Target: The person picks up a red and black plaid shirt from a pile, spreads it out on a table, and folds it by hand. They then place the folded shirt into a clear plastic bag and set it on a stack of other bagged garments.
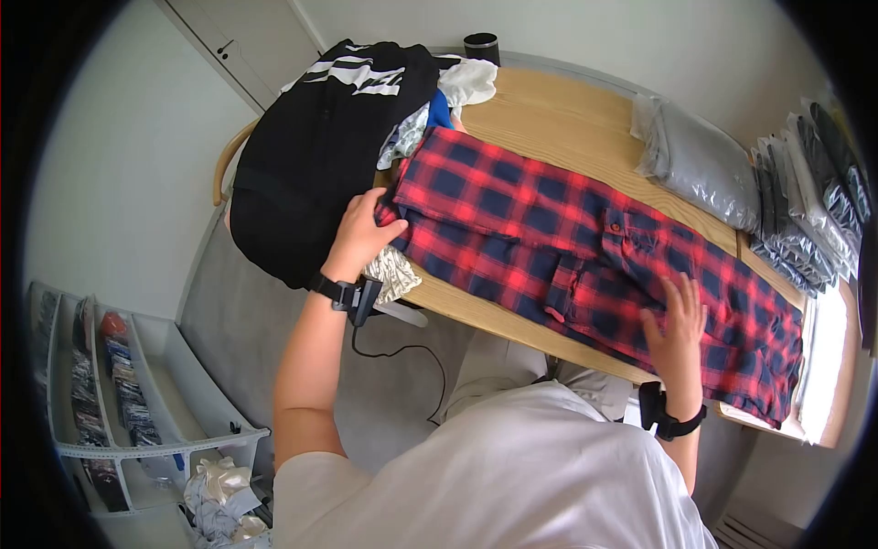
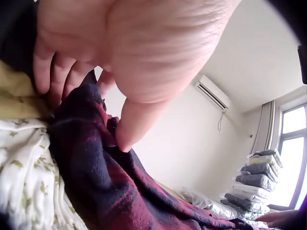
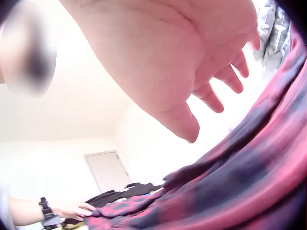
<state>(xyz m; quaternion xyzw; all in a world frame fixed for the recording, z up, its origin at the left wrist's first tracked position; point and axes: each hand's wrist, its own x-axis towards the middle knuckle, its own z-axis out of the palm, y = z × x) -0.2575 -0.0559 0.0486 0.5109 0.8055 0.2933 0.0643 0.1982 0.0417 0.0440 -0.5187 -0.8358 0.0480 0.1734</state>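
Observation:
A red and navy plaid garment, with a buttoned tab near its middle, lies lengthwise across the wooden table. At its left end my left hand grips the edge; in the left wrist view the thumb and fingers of that hand are around the bunched plaid cloth. My right hand is over the right part of the garment, fingers spread and holding nothing. The right wrist view shows this hand above the plaid fabric, with a gap beneath the fingertips.
Black clothing with white print is heaped at the left, beside other clothes. Plastic-wrapped packages stand at the back right. A black cup is at the table's back edge. A divided white rack stands at lower left.

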